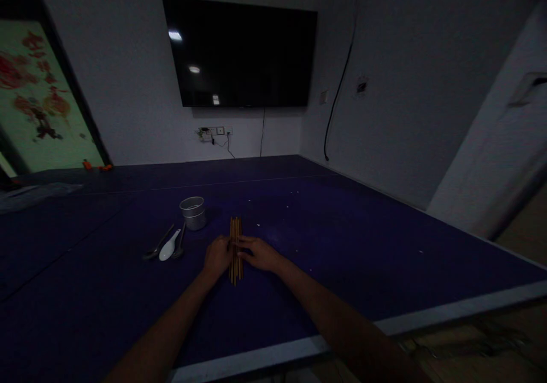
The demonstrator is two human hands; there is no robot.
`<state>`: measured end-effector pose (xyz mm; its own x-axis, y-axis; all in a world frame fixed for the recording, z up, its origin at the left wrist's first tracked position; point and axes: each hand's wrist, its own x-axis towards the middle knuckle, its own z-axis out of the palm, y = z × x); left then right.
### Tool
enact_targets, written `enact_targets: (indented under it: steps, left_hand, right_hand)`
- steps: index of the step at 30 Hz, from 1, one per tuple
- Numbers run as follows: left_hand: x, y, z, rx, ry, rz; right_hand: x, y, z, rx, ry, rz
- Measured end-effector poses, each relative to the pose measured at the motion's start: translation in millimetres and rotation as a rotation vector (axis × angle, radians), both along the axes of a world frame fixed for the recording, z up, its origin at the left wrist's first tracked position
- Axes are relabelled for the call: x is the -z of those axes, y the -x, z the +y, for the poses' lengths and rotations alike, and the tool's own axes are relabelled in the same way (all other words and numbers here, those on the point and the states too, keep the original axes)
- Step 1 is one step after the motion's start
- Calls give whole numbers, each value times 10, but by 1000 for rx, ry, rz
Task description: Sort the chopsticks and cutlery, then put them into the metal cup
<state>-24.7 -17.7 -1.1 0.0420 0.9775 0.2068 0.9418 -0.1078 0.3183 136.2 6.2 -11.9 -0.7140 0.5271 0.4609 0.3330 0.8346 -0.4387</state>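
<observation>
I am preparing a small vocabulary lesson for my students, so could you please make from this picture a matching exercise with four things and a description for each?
1. chopsticks
2. Chinese soup spoon
3. metal cup
4. television

A. white, lying down
B. hung on the wall, screen dark
C. between the left hand and the right hand
D. silver-grey, standing upright

Pairs: 1-C, 2-A, 3-D, 4-B
</observation>
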Motion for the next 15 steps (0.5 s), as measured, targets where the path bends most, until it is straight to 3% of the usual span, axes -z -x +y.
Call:
enact_targets:
  steps: [8,15]
  left_hand:
    - [-44,2,-1,-21,3,73]
    - [-120,-17,-93,-34,1,132]
  right_hand:
    - [62,-6,12,83,-28,-42]
    - [46,-11,3,70,-52,-70]
